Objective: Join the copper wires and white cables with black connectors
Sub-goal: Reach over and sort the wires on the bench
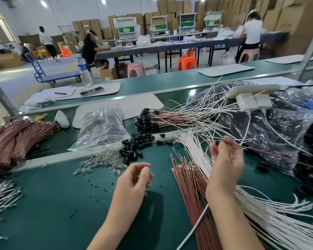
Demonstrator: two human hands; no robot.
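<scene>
Copper wire bundle (11,139) cut by left edge; far worker (252,31) blurred.

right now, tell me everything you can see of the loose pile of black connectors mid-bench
The loose black connectors are small glossy cylinders, plastic or rubber by their look, heaped on the green bench. They lie right of a clear plastic bag and its mouth, with clear glassy pieces beside their lower left edge. A few strays sit farther right.

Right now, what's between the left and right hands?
Head view: bare green mat, then copper wires and white cables, up to the right hand pinching a black connector.
</scene>
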